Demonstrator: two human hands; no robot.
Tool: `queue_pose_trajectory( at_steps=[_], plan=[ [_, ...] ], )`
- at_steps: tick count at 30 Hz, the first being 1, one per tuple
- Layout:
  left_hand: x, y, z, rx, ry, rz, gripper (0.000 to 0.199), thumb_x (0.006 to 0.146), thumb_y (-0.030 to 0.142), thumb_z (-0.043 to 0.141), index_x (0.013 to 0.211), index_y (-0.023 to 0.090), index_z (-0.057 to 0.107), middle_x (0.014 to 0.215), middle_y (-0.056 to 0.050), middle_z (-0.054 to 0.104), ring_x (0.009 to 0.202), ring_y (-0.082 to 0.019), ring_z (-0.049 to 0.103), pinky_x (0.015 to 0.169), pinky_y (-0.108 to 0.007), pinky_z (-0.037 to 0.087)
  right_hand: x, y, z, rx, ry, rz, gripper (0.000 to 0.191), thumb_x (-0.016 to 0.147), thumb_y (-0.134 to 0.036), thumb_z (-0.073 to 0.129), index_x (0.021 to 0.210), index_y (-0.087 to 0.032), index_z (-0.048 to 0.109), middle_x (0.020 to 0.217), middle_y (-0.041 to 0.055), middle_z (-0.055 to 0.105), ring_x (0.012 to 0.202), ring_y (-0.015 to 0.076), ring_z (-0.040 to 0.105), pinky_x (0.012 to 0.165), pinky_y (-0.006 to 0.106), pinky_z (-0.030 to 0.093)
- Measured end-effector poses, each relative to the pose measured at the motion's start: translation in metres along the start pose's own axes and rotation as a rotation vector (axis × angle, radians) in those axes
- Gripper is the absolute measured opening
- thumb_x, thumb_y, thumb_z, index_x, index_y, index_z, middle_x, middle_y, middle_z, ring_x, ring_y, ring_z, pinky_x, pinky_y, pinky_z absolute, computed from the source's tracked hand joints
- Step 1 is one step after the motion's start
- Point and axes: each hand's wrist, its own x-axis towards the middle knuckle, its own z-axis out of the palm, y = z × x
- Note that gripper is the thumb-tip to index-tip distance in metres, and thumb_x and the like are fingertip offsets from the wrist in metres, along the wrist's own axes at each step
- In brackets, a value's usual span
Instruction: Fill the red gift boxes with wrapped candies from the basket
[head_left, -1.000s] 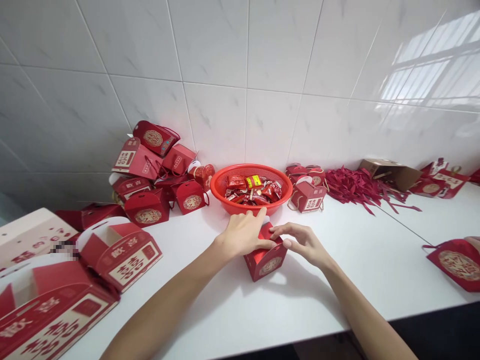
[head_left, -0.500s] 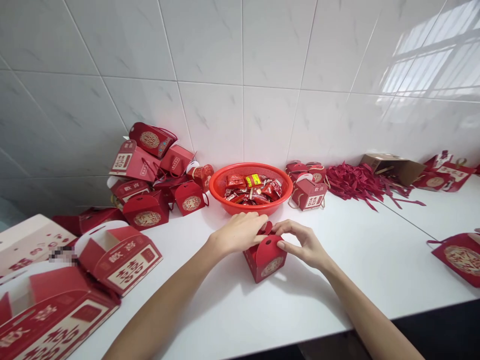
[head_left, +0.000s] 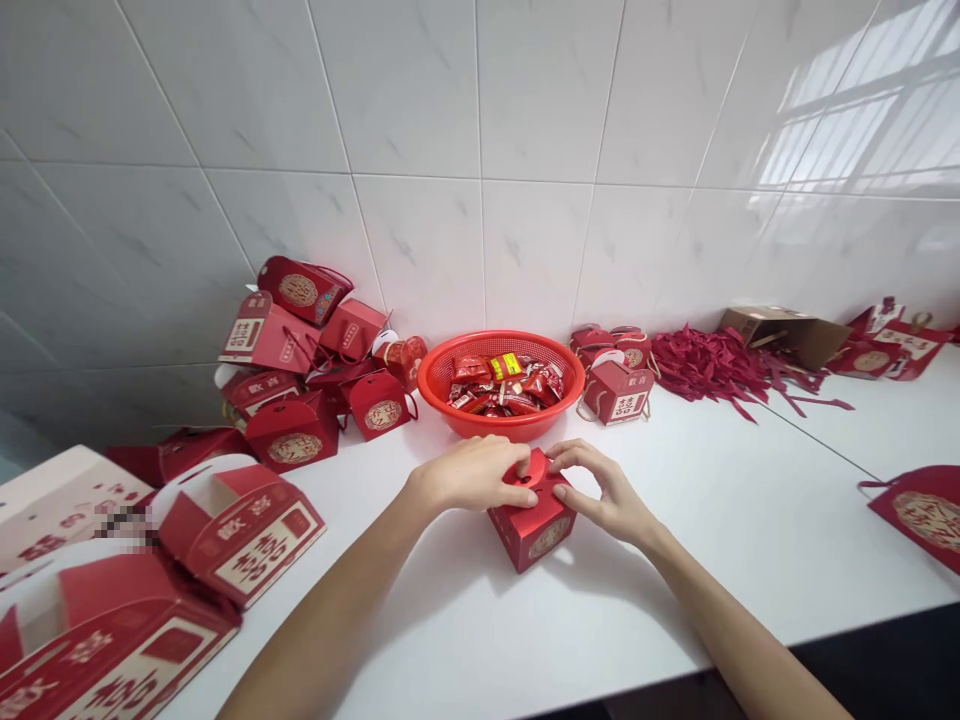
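A small red paper gift box [head_left: 534,530] with a gold round emblem on its front stands on the white table before me. My left hand [head_left: 476,475] is closed on its top from the left, with the thumb pressing on a folded-down flap and the fingertips curled at the back. At the right side, my right hand [head_left: 600,490] grips the box's upper edge between thumb and fingers. Its far side is hidden. Just behind stands a red plastic basket [head_left: 501,428] with wrapped red sweets [head_left: 517,385] in it.
Closed red gift boxes [head_left: 296,430] are piled at the back left. Larger open boxes [head_left: 240,530] stand at the near left. Behind on the right lie a heap of dark red ribbons [head_left: 705,360] and a brown carton [head_left: 787,335]. Another red box [head_left: 919,510] is at the right edge.
The box's front flap, upright before, now lies folded down over the top. My left thumb has come forward onto it. The right hand keeps nearly the same place.
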Motion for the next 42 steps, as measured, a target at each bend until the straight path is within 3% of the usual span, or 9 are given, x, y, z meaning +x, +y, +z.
queue_pose_trajectory(
  at_steps=[6,14,19,24,29,31,33,37,42],
  plan=[
    [0.002,0.001,0.007,0.078,0.035,-0.030,0.031,0.091,0.052,0.050,0.095,0.022,0.058,0.094,-0.007,0.064,0.084,-0.027,0.064,0.065,-0.032,0.041,-0.001,-0.004,0.002,-0.102,0.024,-0.054,0.026,0.093,-0.041,0.063,0.111,-0.022,0.064,0.117,0.0117,0.067,0.110,0.0257,0.064,0.096,0.042,0.052],
    [0.003,0.008,0.020,0.118,0.107,-0.081,0.026,0.093,0.047,0.049,0.096,0.022,0.057,0.100,-0.010,0.066,0.094,-0.033,0.066,0.075,-0.039,0.047,-0.039,-0.020,0.046,-0.519,0.091,0.066,0.072,0.080,-0.058,0.073,0.139,-0.023,0.052,0.150,0.0220,0.044,0.136,0.0431,0.047,0.105,0.059,0.047],
    [0.007,0.009,0.026,0.031,0.158,-0.025,0.030,0.095,0.049,0.046,0.095,0.022,0.059,0.099,-0.009,0.067,0.093,-0.031,0.066,0.076,-0.039,0.048,-0.045,-0.015,0.051,-0.511,0.156,0.143,0.062,0.079,-0.045,0.074,0.136,-0.027,0.056,0.147,0.0161,0.048,0.132,0.0375,0.052,0.104,0.050,0.051],
    [0.005,-0.005,0.012,-0.158,0.334,0.154,0.034,0.095,0.052,0.049,0.100,0.023,0.066,0.110,-0.007,0.066,0.106,-0.027,0.063,0.088,-0.037,0.049,-0.047,-0.009,0.000,-0.537,0.353,0.137,0.052,0.084,-0.049,0.069,0.130,-0.025,0.060,0.134,0.0135,0.055,0.122,0.0312,0.058,0.101,0.045,0.052],
    [0.021,-0.030,0.005,-0.064,0.679,0.036,0.031,0.096,0.040,0.047,0.113,0.022,0.066,0.127,-0.009,0.065,0.123,-0.030,0.056,0.105,-0.045,0.042,-0.055,0.034,-0.095,-0.770,0.777,0.302,0.070,0.074,-0.069,0.067,0.124,-0.020,0.063,0.122,0.0166,0.059,0.116,0.0352,0.056,0.098,0.052,0.048],
    [0.031,-0.039,0.010,-0.008,0.678,-0.048,0.036,0.098,0.040,0.044,0.122,0.021,0.063,0.131,-0.011,0.065,0.125,-0.031,0.055,0.109,-0.047,0.038,-0.052,0.061,-0.129,-0.807,0.882,0.418,0.079,0.069,-0.074,0.065,0.123,-0.016,0.063,0.117,0.0186,0.061,0.116,0.0381,0.053,0.099,0.055,0.045],
    [0.039,-0.046,0.017,0.024,0.597,-0.088,0.038,0.099,0.042,0.041,0.120,0.020,0.065,0.128,-0.012,0.067,0.122,-0.032,0.058,0.109,-0.051,0.037,-0.043,0.089,-0.154,-0.784,0.886,0.487,0.088,0.063,-0.079,0.063,0.121,-0.012,0.063,0.116,0.0217,0.061,0.118,0.0408,0.051,0.102,0.056,0.041],
    [0.046,-0.052,0.027,0.065,0.569,-0.087,0.041,0.102,0.042,0.036,0.104,0.020,0.071,0.115,-0.011,0.073,0.114,-0.031,0.062,0.108,-0.055,0.034,-0.007,0.131,-0.176,-0.672,0.785,0.589,0.090,0.067,-0.081,0.056,0.125,-0.012,0.062,0.138,0.0249,0.051,0.138,0.0410,0.038,0.114,0.052,0.031],
    [0.045,-0.052,0.029,0.099,0.587,-0.099,0.042,0.102,0.042,0.035,0.104,0.021,0.072,0.111,-0.010,0.075,0.113,-0.031,0.063,0.108,-0.054,0.035,0.043,0.164,-0.174,-0.585,0.777,0.708,0.100,0.072,-0.085,0.050,0.142,-0.014,0.051,0.161,0.0235,0.026,0.149,0.0427,0.026,0.118,0.052,0.025]
  ],
)
